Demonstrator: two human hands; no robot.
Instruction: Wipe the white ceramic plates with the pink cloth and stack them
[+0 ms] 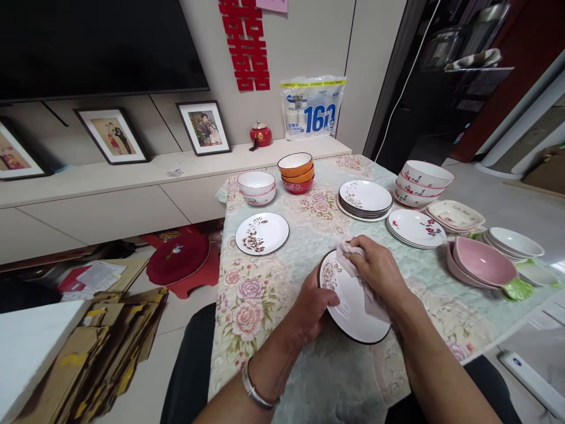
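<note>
A white plate with a dark rim and brown flowers (348,303) is tilted above the near part of the table. My left hand (311,303) grips its left edge, thumb on the face. In my right hand (379,268) is a pale cloth (351,259), pressed on the plate's upper right part. Another such plate (262,234) lies alone on the tablecloth, to the left. Behind my right hand stands a stack of matching plates (365,196).
Orange and red bowls (296,168) and white bowls (256,187) stand at the back. To the right are white bowls (422,182), flowered plates (416,228) and pink bowls (481,263). A red stool (179,256) and flattened cardboard (97,353) are left of the table (247,300).
</note>
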